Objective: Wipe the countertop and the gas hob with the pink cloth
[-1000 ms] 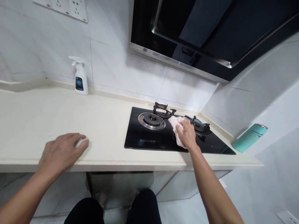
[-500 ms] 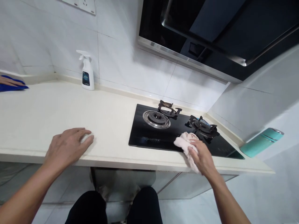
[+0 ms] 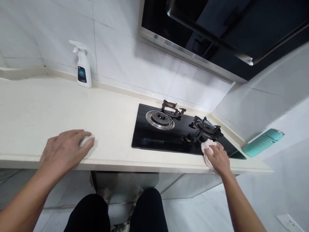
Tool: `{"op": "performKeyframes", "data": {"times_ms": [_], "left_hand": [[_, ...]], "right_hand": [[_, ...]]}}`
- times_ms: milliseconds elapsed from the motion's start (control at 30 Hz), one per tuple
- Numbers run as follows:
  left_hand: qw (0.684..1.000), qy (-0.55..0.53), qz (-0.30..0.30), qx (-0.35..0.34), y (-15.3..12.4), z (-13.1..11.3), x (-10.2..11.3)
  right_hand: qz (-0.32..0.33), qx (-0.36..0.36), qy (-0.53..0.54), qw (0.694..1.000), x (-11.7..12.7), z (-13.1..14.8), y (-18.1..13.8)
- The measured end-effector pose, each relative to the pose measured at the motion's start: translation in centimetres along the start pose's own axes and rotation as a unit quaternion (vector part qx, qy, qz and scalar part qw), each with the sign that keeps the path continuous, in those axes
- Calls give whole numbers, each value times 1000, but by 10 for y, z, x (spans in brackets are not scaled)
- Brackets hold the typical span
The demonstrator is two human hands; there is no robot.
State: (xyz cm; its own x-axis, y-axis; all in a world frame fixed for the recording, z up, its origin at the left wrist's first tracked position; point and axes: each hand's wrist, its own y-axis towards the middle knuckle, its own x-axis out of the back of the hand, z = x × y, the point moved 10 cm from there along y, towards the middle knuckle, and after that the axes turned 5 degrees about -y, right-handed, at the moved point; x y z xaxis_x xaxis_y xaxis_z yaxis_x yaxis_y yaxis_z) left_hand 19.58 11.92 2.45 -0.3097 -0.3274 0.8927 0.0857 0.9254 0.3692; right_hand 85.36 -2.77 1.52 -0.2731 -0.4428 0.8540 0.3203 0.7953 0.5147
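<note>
My right hand presses a bunched white cloth onto the front right corner of the black glass gas hob, just in front of the right burner grate. Its fingers are curled over the cloth. My left hand rests palm down on the cream countertop near the front edge, fingers loosely bent over a small white thing that I cannot make out. The left burner is bare, and its loose grate lies behind it.
A white spray bottle stands against the tiled wall at the back left. A black range hood hangs over the hob. A teal flask lies to the right of the counter's end. My dark-clad legs show below the counter.
My right hand has carried the cloth from the hob's middle to the front edge, then right to the front right corner. The left hand has stayed in place. The blue cloth at far left has left view.
</note>
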Motion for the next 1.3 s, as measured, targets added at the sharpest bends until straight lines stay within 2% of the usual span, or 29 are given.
{"op": "performKeyframes", "data": {"times_ms": [167,300,433,667,800,933,1033,1200,1300], "left_hand": [[1000,-16,-13,-7,-4,-2,-1],[999,-35,-22,-7,-8,-4,2],[999,-28,-30,-20,-11,-9,4],[997,-39,-61,-16,-16,-10,9],[996,-55,-67,-16,-17,-11,11],[996,-61,-61,-11,-16,-10,11],[997,-53,-53,-3,-16,-9,11],[999,-22,-29,5,-13,-7,10],[1000,-1,-4,7,-8,-5,8]], "right_hand": [[-38,139,18,989,37,111,-22],[-36,174,34,983,45,181,-17],[-4,176,56,983,33,215,0],[116,133,66,982,-7,246,45],[127,149,66,978,-4,291,52],[114,192,90,971,14,337,42],[113,245,144,952,36,372,22],[99,347,253,898,85,432,-31],[85,423,296,852,111,450,-61]]}}
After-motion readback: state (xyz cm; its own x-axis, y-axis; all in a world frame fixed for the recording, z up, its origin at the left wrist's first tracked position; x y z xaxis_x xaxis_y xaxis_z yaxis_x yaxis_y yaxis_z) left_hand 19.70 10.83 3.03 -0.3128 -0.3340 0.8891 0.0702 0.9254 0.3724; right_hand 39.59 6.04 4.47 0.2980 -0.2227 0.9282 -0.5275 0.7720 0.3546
